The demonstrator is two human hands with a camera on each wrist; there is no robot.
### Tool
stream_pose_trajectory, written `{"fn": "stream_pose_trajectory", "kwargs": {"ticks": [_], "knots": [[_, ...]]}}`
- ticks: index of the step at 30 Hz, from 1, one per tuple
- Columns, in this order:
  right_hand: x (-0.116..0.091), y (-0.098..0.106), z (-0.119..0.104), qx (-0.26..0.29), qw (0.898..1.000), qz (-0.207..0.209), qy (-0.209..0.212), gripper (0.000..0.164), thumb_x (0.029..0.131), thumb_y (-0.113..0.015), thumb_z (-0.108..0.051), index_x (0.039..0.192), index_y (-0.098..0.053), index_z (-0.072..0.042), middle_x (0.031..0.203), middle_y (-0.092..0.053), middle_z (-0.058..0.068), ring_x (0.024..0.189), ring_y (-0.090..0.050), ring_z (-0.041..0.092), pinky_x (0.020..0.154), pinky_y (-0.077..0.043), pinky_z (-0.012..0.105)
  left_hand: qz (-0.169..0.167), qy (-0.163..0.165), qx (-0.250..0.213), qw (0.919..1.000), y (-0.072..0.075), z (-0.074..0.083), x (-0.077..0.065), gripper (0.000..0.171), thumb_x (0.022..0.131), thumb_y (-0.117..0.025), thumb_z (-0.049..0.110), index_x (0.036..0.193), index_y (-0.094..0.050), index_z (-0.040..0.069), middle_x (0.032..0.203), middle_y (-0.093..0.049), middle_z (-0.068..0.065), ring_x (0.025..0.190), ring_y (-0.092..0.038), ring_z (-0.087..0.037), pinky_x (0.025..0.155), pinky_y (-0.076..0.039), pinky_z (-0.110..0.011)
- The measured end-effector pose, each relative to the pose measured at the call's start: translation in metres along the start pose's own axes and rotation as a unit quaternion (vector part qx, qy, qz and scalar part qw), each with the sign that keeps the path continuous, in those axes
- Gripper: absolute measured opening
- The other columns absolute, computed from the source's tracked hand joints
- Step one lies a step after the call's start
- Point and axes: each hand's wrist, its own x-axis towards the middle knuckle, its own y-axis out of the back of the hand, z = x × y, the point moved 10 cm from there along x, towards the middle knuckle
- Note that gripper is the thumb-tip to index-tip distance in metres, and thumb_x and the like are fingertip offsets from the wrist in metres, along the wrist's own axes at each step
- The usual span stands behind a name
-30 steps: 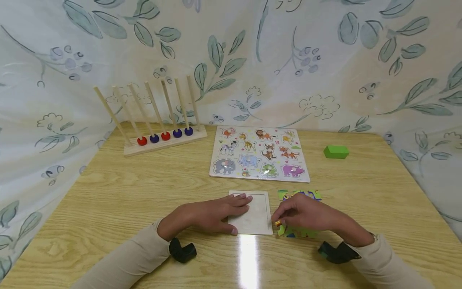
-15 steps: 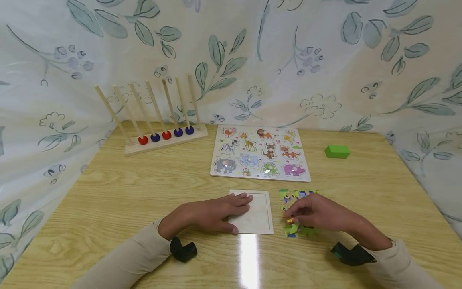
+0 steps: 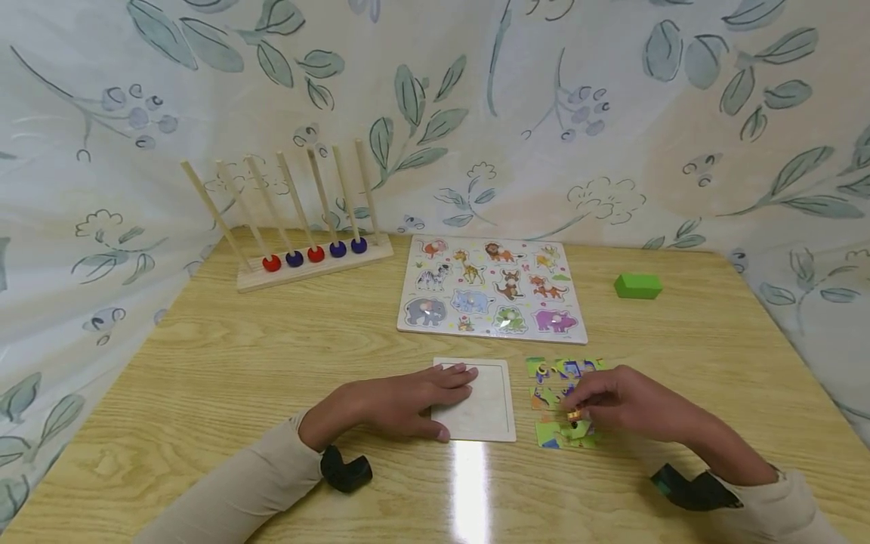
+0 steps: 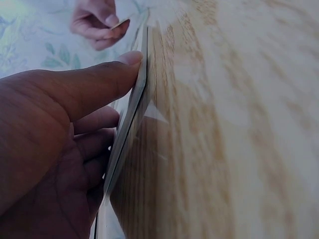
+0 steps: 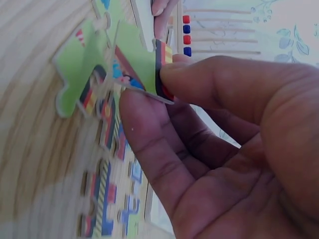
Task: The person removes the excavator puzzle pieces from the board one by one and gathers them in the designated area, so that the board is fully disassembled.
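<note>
My left hand rests with fairly straight fingers on a pale, square puzzle tray, its thumb at the near edge. In the left wrist view the thumb touches the rim of the tray. To the right of the tray, my right hand pinches a jigsaw piece between thumb and fingers. That piece is green with a black, red and yellow edge, and looks tilted. Beneath and beside this hand lie several loose jigsaw pieces in rough rows; the hand hides some of them.
An animal peg puzzle board lies behind the tray. At the back left stands a wooden rack with upright rods and red and blue beads. A green block sits at the back right. Patterned cloth borders the table.
My right hand has moved right, away from the tray's edge and across the loose pieces, with the jigsaw piece still pinched. More loose pieces now show. The left hand has stayed put.
</note>
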Motion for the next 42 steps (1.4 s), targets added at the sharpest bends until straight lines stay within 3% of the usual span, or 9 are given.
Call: {"fn": "stream_pose_trajectory", "kwargs": {"ticks": [5, 9, 25, 31, 42], "knots": [[-0.01, 0.007, 0.013, 0.004, 0.999, 0.007, -0.047, 0.019, 0.092, -0.064, -0.002, 0.11, -0.071, -0.003, 0.108, -0.069, 0.008, 0.094, -0.063, 0.006, 0.072, -0.055, 0.026, 0.001, -0.002, -0.001, 1.0, 0.0, 0.0, 0.0, 0.069, 0.097, -0.061, 0.031, 0.153, -0.028, 0.006, 0.162, -0.01, -0.001, 0.147, -0.003, -0.015, 0.117, -0.011, -0.034], [-0.017, 0.012, 0.021, 0.004, 0.998, 0.009, -0.068, 0.015, 0.091, -0.064, 0.0, 0.105, -0.07, -0.003, 0.103, -0.068, 0.006, 0.087, -0.061, 0.008, 0.068, -0.055, 0.027, 0.002, -0.005, 0.003, 1.0, 0.0, 0.0, 0.001, 0.07, 0.097, -0.061, 0.031, 0.153, -0.028, 0.006, 0.162, -0.01, -0.002, 0.147, -0.002, -0.015, 0.117, -0.011, -0.034], [-0.036, 0.017, 0.044, 0.02, 0.995, 0.002, -0.095, 0.015, 0.092, -0.061, 0.002, 0.106, -0.067, 0.004, 0.104, -0.066, 0.013, 0.081, -0.061, 0.007, 0.065, -0.054, 0.027, 0.004, -0.01, 0.011, 0.9999, 0.002, 0.003, 0.002, 0.069, 0.097, -0.061, 0.029, 0.153, -0.028, 0.004, 0.162, -0.01, -0.004, 0.147, -0.002, -0.017, 0.117, -0.01, -0.034], [-0.038, 0.014, 0.046, 0.026, 0.994, -0.004, -0.109, 0.015, 0.092, -0.061, 0.003, 0.106, -0.067, 0.003, 0.105, -0.065, 0.013, 0.079, -0.061, 0.008, 0.064, -0.054, 0.028, 0.004, 0.0, -0.005, 1.0, 0.002, 0.0, 0.0, 0.07, 0.097, -0.062, 0.029, 0.153, -0.027, 0.005, 0.162, -0.008, -0.001, 0.147, 0.0, -0.015, 0.117, -0.01, -0.033], [-0.041, 0.022, 0.043, -0.072, 0.991, 0.014, -0.112, 0.016, 0.09, -0.066, -0.001, 0.105, -0.07, -0.002, 0.101, -0.068, 0.004, 0.081, -0.061, 0.004, 0.063, -0.053, 0.026, 0.006, 0.001, -0.013, 0.9999, 0.001, -0.002, 0.0, 0.071, 0.096, -0.062, 0.03, 0.153, -0.027, 0.006, 0.162, -0.008, 0.0, 0.147, 0.001, -0.013, 0.117, -0.01, -0.033]]}}
